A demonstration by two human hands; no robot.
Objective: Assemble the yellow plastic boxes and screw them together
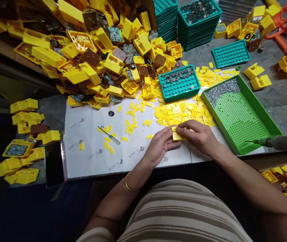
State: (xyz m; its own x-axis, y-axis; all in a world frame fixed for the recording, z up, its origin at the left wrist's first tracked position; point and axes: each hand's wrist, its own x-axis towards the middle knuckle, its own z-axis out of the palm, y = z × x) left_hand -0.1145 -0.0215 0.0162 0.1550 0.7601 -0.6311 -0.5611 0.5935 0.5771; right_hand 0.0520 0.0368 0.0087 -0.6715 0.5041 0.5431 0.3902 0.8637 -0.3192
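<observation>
Between my hands is a small yellow plastic case (178, 135) with a patch of round holes in its face. My left hand (159, 143) is closed around its left side and underside. The fingers of my right hand (199, 136) press on its top edge and right side; what lies under those fingertips is hidden. Just beyond the case spreads a heap of flat yellow plastic tabs (183, 113). Behind that heap stands a teal dimpled tray (180, 84) holding several round metal button cells.
A green perforated tray (246, 117) of small screws (221, 90) stands at the right, with a power screwdriver (284, 143) over its near corner. A screwdriver (110, 136) and phone (54, 163) lie left. Yellow cases (95, 74) pile up behind; stacked teal trays (198, 30) stand at the back.
</observation>
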